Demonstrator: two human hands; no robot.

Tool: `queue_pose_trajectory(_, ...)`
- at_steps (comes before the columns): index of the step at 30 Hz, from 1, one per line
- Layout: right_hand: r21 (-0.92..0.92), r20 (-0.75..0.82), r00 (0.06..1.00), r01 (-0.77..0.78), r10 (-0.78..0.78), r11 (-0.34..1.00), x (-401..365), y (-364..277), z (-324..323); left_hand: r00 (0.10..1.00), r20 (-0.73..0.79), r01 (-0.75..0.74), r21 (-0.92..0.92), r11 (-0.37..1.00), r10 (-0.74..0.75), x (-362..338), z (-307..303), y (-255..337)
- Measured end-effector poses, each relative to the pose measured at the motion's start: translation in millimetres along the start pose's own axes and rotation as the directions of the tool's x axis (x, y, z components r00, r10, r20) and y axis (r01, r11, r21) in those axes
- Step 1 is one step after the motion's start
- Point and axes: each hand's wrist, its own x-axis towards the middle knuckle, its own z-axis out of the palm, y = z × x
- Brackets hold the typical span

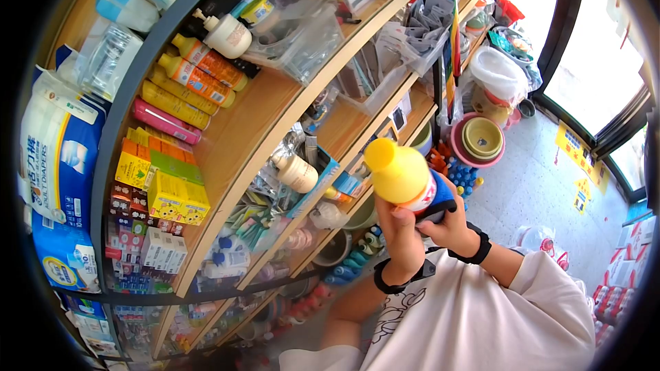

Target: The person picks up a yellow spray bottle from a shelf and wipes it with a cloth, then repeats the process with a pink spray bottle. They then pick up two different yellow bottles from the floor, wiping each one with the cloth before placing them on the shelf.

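1. Yellow-topped bottle [400, 170] — tilted, held in both hands before the wooden shelves [237, 127].
2. Left hand [402, 249]: fingers gripping the bottle, thumb along its near side.
3. Right hand [452, 227]: fingers gripping the blue lower body; black wristband [480, 246] behind.
4. Shelf stock: white pump bottle [229, 36], pink bottle [165, 121], yellow boxes [177, 196].
5. Farther off — nested basins [482, 139] above pale floor [522, 172].

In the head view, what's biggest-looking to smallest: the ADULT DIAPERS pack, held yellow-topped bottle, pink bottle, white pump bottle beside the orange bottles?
1. ADULT DIAPERS pack
2. Yellow-topped bottle, perhaps helped by nearness to the camera
3. White pump bottle and pink bottle: too alike to rank
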Motion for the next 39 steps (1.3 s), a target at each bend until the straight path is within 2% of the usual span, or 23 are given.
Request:
queue_pose_trajectory(2, -0.02, -0.041, 0.999, 0.029, -0.03, 0.999, -9, 8, 2, 0.998, 0.069, -0.024, 0.199, 0.98, 0.01, 0, -4, -3)
queue_pose_trajectory(5, -0.104, 0.009, 1.0, 0.025, -0.024, 0.994, -7, 6, -4, 0.982, 0.188, -0.062, 0.311, 0.948, 0.003, 4, -12, -1)
queue_pose_trajectory(7, -0.018, -0.02, 0.999, -0.033, 0.033, 0.999, -1, -4, -8, 0.982, 0.186, -0.075, 0.307, 0.949, 0.017, -1, -27, -14)
queue_pose_trajectory(8, -0.072, -0.025, 0.999, 0.025, -0.027, 0.997, 5, -10, -10, 0.982, 0.184, -0.084, 0.298, 0.951, 0.029, -4, -31, -19)
queue_pose_trajectory(9, -0.011, 0.022, 1.0, 0.023, -0.022, 1.0, 8, -10, -11, 0.983, 0.181, -0.084, 0.304, 0.949, 0.029, -5, -28, -17)
queue_pose_trajectory(11, -0.077, 0.003, 0.994, 0.111, -0.111, 0.991, 14, -15, -10, 0.975, 0.218, -0.016, 0.242, 0.97, -0.038, -4, -17, -11)
queue_pose_trajectory(15, -0.017, -0.025, 0.995, 0.097, -0.097, 0.995, 19, -23, -5, 0.963, 0.258, 0.036, 0.141, 0.989, -0.072, 2, -20, -9)
queue_pose_trajectory(17, -0.037, -0.01, 0.996, 0.088, -0.089, 0.995, 22, -34, -5, 0.954, 0.297, 0.007, 0.126, 0.992, -0.044, 6, -18, 1)
queue_pose_trajectory(18, 0.027, 0.056, 0.998, -0.037, 0.035, 0.999, 18, -35, -4, 0.941, 0.339, -0.027, 0.112, 0.993, -0.012, 11, -18, 5)
queue_pose_trajectory(19, -0.025, 0.194, 0.976, -0.099, 0.102, 0.995, 16, -35, -9, 0.921, 0.387, -0.082, 0.104, 0.991, 0.036, 19, -24, 1)
queue_pose_trajectory(22, -0.035, 0.174, 0.985, -0.016, 0.022, 0.999, 10, -29, -4, 0.888, 0.455, 0.014, 0.125, 0.992, -0.07, 25, -30, 10)
queue_pose_trajectory(24, 0.182, 0.188, 0.972, -0.177, 0.143, 0.967, 8, -31, -2, 0.905, 0.426, 0.011, 0.04, 0.999, -0.027, 23, -27, 14)
queue_pose_trajectory(25, 0.184, 0.19, 0.971, -0.179, 0.144, 0.966, 7, -31, -1, 0.906, 0.423, 0.011, 0.042, 0.999, -0.028, 24, -26, 16)
queue_pose_trajectory(27, 0.366, 0.261, 0.94, -0.305, 0.218, 0.879, 5, -28, -2, 0.924, 0.382, -0.015, 0.015, 1.0, 0.008, 28, -24, 22)
queue_pose_trajectory(28, 0.371, 0.269, 0.939, -0.305, 0.212, 0.877, 3, -25, -1, 0.927, 0.375, -0.021, 0.021, 1.0, 0.012, 31, -21, 27)
queue_pose_trajectory(30, 0.456, 0.29, 0.9, -0.429, 0.326, 0.78, -4, -18, 3, 0.933, 0.357, 0.015, 0.061, 0.998, -0.036, 38, -17, 37)
queue_pose_trajectory(31, 0.427, 0.307, 0.885, -0.456, 0.349, 0.781, -7, -15, 2, 0.931, 0.361, 0.044, 0.015, 0.999, -0.047, 41, -18, 37)
queue_pose_trajectory(33, 0.51, 0.254, 0.899, -0.437, 0.356, 0.741, -21, -3, 5, 0.936, 0.338, 0.104, -0.009, 0.995, -0.095, 45, -18, 44)
queue_pose_trajectory(34, 0.439, 0.342, 0.845, -0.53, 0.41, 0.726, -27, 2, 0, 0.94, 0.33, 0.094, -0.004, 0.996, -0.087, 48, -20, 46)
queue_pose_trajectory(35, 0.445, 0.299, 0.87, -0.49, 0.391, 0.75, -36, 7, 1, 0.938, 0.336, 0.098, -0.031, 0.995, -0.082, 52, -22, 47)
queue_pose_trajectory(37, 0.553, 0.276, 0.822, -0.56, 0.499, 0.617, -35, 5, 1, 0.939, 0.336, 0.09, -0.044, 0.995, -0.07, 58, -26, 57)
queue_pose_trajectory(38, 0.618, 0.158, 0.821, -0.516, 0.549, 0.593, -36, -1, 7, 0.946, 0.321, 0.066, -0.042, 0.997, -0.049, 62, -28, 64)
queue_pose_trajectory(39, 0.619, 0.166, 0.822, -0.517, 0.544, 0.591, -29, -11, 5, 0.951, 0.307, 0.041, -0.04, 0.998, -0.027, 66, -30, 71)
